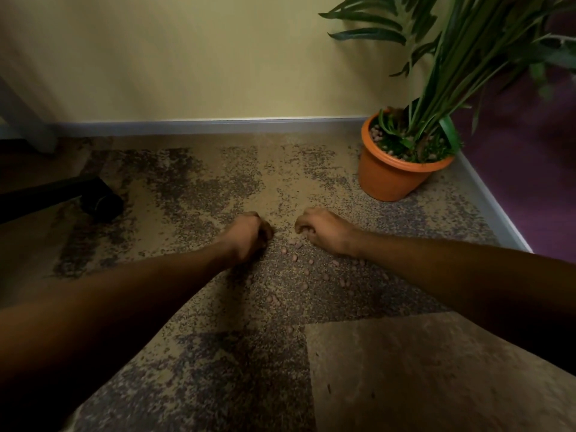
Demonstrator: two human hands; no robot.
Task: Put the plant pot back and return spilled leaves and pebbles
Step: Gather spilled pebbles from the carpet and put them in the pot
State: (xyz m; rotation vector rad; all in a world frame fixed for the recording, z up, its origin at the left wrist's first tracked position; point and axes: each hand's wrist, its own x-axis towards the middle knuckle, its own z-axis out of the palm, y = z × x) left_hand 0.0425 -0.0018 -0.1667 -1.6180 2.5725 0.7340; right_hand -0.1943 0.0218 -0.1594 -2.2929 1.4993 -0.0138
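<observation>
Gathering pebbles [296, 249] off the carpet [199, 188], by the look of it, with both hands down among the scatter. Left hand [249, 233] curled into a loose fist, knuckles up, fingers tucked under; probably closed on a few pebbles, though none visible inside it, so cannot tell for certain. Right hand [324, 230] likewise curled, fingertips bent down onto the carpet beside the nearest pebbles, contents hidden too. Spilled pebbles lying between and just below the two hands, trailing back toward the body and off under the right forearm. No loose leaves to be made out on the floor. Plant pot [396, 169] already upright in the corner by the skirting board [218, 126], ahead and to the right of both hands, orange, with pebbles showing at its rim and the plant's [452, 57] long leaves leaning up and rightward over it. Right hand the nearer of the two to the pot, with a clear path over bare carpet; left hand farther, needing to cross above the scatter. Both forearms stretched forward and low, converging, wrists near the floor. Next, most likely a lift and carry up-right to the pot's open top, threading under or beside the hanging leaves. Chair caster [101, 204] off to the left, well apart.
</observation>
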